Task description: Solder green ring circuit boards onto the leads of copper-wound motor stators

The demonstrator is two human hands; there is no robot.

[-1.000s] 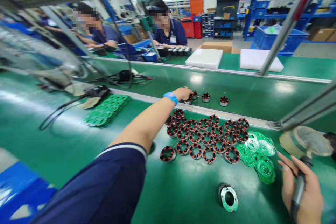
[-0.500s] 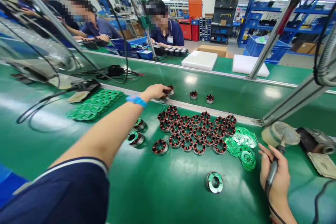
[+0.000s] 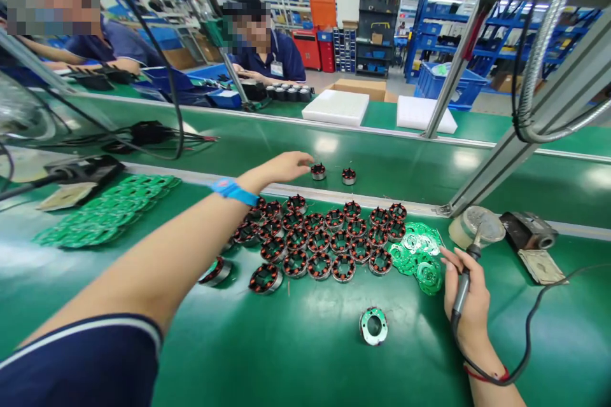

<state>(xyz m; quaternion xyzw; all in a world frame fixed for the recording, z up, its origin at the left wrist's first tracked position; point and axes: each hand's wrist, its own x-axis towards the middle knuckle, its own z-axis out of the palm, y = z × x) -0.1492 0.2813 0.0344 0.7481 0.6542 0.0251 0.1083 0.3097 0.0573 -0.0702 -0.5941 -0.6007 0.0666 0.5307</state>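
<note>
My left hand [image 3: 285, 166] reaches out over the far green belt [image 3: 405, 168], fingers stretched flat. Its tips are just short of a small stator with copper windings [image 3: 318, 171], and a second stator [image 3: 348, 175] stands to the right of that one. I see nothing gripped in it, though its underside is hidden. My right hand [image 3: 470, 308] is closed around a soldering iron [image 3: 462, 289] at the near right. The iron's tip points up toward its stand [image 3: 475, 224]. A single stator with a green board on top [image 3: 373, 325] lies in front of me.
Several wound stators [image 3: 324, 238] are packed in rows mid-table, with green ring boards [image 3: 417, 254] to their right and more boards [image 3: 105, 210] at the left. Two people sit working across the belt. A slanted metal post [image 3: 525, 133] and hanging cables cross the right side.
My left hand was curled around a stator at the belt's edge; its fingers are now straight. The right hand with the iron has moved up closer to the green boards.
</note>
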